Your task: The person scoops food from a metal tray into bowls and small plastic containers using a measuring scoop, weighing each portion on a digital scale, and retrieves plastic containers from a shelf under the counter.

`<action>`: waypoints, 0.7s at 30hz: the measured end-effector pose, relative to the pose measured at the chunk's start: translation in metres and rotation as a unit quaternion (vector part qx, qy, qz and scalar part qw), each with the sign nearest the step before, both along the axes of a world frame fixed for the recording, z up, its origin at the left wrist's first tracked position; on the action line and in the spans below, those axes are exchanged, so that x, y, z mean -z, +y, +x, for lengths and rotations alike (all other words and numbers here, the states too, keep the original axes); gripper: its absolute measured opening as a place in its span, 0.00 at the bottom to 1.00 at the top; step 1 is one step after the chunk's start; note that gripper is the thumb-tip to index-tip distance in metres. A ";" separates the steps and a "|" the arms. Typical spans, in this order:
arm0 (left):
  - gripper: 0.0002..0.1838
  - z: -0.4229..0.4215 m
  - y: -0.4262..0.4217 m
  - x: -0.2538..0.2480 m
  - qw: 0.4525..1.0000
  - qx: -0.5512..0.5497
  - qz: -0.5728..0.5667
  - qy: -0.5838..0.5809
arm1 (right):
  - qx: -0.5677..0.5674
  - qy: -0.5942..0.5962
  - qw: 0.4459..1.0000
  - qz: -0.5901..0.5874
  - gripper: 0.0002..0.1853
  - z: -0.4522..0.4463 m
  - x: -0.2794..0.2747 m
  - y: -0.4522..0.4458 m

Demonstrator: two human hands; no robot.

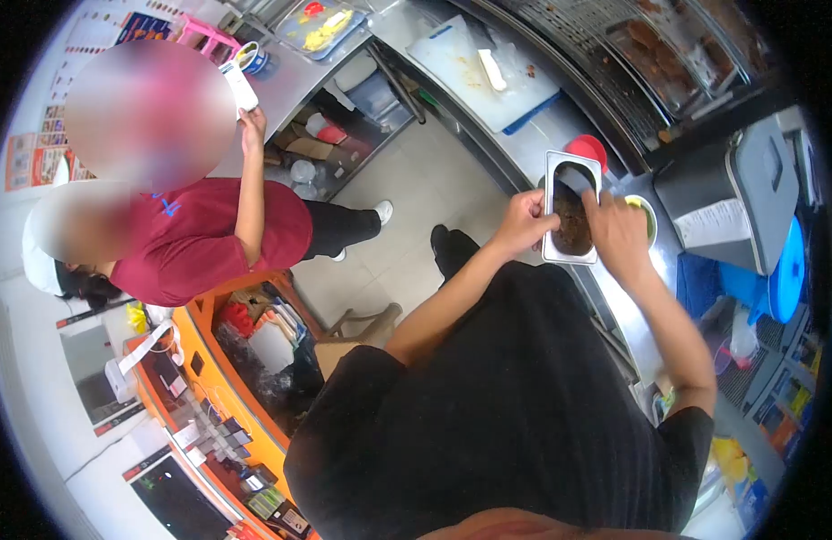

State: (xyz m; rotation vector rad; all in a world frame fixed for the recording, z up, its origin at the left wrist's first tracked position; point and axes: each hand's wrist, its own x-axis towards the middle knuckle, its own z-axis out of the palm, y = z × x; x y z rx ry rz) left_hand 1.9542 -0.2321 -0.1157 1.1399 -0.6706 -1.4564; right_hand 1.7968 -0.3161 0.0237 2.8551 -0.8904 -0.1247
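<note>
A rectangular metal food pan (550, 248) with dark brown contents (573, 225) is at the counter's edge in front of me. My left hand (524, 221) is closed at its left rim, thumb over the edge. My right hand (619, 236) grips the opposite rim, its fingertips reaching just inside. A red round container (588, 150) sits right behind the pan. Beside my right hand is a round tub (648, 216) with something green in it, partly hidden by that hand.
A white cutting board (452, 76) with a white-handled tool (492, 70) lies farther along the counter (535, 144). Dark wire racks (605, 54) stand behind. At right is a grey bin (726, 193). A person in a maroon shirt (218, 225) stands left, holding a phone (239, 87).
</note>
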 end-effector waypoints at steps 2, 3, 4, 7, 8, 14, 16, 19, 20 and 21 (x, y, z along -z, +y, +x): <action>0.11 -0.001 -0.004 0.003 1.000 -0.002 -0.009 -0.004 | -0.048 -0.016 0.999 -0.018 0.04 -0.003 0.001 -0.012; 0.12 -0.001 -0.004 0.005 1.000 -0.003 -0.012 -0.005 | -0.064 -0.025 0.998 -0.010 0.05 -0.004 0.006 -0.016; 0.13 -0.004 -0.007 0.001 1.000 0.001 -0.018 -0.001 | -0.076 -0.028 0.997 -0.005 0.05 -0.009 0.011 -0.021; 0.10 -0.005 -0.009 -0.010 1.000 0.013 0.012 0.023 | -0.097 -0.034 0.990 0.091 0.05 -0.025 0.040 -0.020; 0.11 -0.008 -0.014 -0.012 0.998 0.001 0.004 0.056 | -0.077 -0.029 0.987 0.141 0.06 -0.029 0.046 -0.018; 0.11 -0.018 -0.008 -0.004 0.999 0.033 0.003 0.028 | 0.109 -0.184 0.925 0.314 0.10 -0.038 0.070 -0.006; 0.11 -0.013 -0.005 0.007 0.997 0.067 0.009 0.033 | 0.171 -0.263 0.878 0.361 0.12 -0.038 0.086 -0.003; 0.14 -0.015 -0.004 0.006 0.998 0.057 -0.009 0.028 | 0.265 -0.338 0.774 0.465 0.11 -0.050 0.101 0.001; 0.15 -0.014 -0.004 0.002 0.998 0.047 -0.007 0.028 | 0.294 -0.360 0.734 0.496 0.11 -0.052 0.105 0.002; 0.16 -0.011 -0.003 0.000 0.998 0.055 -0.003 0.026 | 0.314 -0.379 0.705 0.510 0.11 -0.055 0.106 0.004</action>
